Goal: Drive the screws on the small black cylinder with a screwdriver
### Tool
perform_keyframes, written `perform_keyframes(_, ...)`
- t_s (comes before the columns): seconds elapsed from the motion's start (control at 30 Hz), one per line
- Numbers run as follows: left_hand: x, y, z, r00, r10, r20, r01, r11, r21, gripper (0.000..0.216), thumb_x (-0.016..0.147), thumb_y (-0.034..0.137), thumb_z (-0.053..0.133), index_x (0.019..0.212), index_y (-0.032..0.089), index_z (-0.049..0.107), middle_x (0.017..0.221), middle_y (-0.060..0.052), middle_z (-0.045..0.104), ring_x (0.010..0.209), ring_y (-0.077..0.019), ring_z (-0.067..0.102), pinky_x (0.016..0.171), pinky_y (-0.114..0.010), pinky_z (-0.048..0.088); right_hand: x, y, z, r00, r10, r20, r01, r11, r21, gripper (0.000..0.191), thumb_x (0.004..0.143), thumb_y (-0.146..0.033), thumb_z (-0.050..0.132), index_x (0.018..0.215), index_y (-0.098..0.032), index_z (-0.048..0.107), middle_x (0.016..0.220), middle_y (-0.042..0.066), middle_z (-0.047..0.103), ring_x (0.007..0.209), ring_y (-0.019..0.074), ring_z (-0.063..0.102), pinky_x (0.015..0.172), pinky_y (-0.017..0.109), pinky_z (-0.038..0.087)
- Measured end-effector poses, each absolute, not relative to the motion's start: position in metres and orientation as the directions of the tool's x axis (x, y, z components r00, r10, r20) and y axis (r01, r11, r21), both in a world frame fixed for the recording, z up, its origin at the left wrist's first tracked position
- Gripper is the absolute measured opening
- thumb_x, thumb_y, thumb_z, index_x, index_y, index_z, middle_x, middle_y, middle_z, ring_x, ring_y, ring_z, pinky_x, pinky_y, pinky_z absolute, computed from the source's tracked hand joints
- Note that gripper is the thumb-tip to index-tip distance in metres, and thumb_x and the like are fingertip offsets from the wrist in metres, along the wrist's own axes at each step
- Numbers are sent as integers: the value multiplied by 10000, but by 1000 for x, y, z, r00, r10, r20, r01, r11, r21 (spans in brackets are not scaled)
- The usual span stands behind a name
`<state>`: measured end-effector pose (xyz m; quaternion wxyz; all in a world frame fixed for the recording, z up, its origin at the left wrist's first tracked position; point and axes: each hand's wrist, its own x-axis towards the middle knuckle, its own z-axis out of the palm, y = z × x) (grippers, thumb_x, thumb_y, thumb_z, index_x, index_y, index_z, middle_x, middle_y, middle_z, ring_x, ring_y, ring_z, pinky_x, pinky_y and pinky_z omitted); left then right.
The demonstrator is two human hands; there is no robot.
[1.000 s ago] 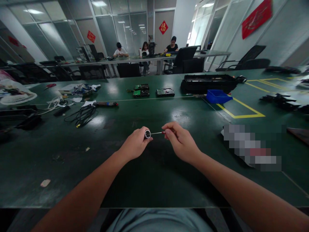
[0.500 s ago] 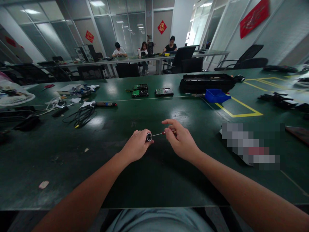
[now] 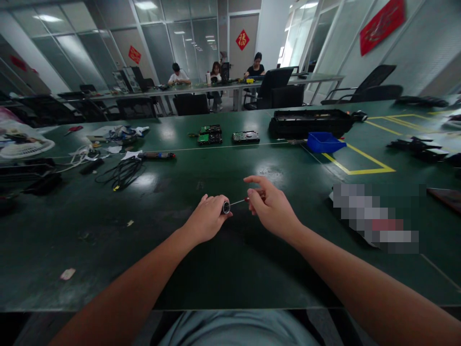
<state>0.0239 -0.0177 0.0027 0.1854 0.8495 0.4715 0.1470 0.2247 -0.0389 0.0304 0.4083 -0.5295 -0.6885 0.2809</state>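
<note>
Over the near middle of the green table, my left hand (image 3: pixel 208 218) is wrapped around a small dark cylindrical part (image 3: pixel 225 207). Its round end, with a silvery rim, faces right; the rest is hidden in the fingers. My right hand (image 3: pixel 273 206) grips the reddish handle of a screwdriver (image 3: pixel 247 199), index finger stretched out above it. The thin metal shaft points left, and its tip reaches the rim of the cylindrical part. Whether the tip goes inside I cannot tell.
Green circuit boards (image 3: pixel 210 137) and a hard drive (image 3: pixel 245 137) lie beyond my hands. A blue tray (image 3: pixel 325 142) stands before a long black housing (image 3: pixel 311 123). Left are a coiled black cable (image 3: pixel 122 174) and a pen-like tool (image 3: pixel 157 155). Three people sit at a far table.
The cylindrical part has turned slightly in my left hand, its open end showing at a narrower angle. Both hands sit slightly farther right in view. The grips stay the same.
</note>
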Motion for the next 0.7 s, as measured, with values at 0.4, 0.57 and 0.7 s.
perform_keyframes(0.4, 24, -16, 4, 481, 875, 59, 754, -447, 482, 120, 931, 305, 576, 1000, 210, 549, 964, -37, 625, 948, -250, 559, 1058, -552, 359, 226, -36, 25, -111, 978, 175, 268, 199, -943, 280, 993, -391, 410, 1112, -209, 587, 623, -34, 593, 553, 142, 594, 540, 275, 480)
perform_keyframes(0.57, 23, -15, 5, 459, 885, 73, 750, -430, 503, 130, 932, 309, 573, 1012, 210, 544, 944, -31, 618, 929, -239, 556, 1048, -534, 368, 225, -36, 26, -67, 982, 176, 196, 186, -963, 111, 929, -273, 506, 1011, -208, 544, 707, -17, 640, 645, 157, 650, 643, 316, 529)
perform_keyframes(0.7, 23, -14, 6, 458, 886, 66, 753, -427, 501, 132, 935, 312, 565, 1012, 208, 542, 943, -40, 629, 925, -233, 566, 1043, -517, 375, 223, -34, 24, -61, 981, 182, 59, 185, -981, 157, 898, -343, 589, 884, -187, 585, 777, 21, 672, 706, 167, 687, 708, 343, 566)
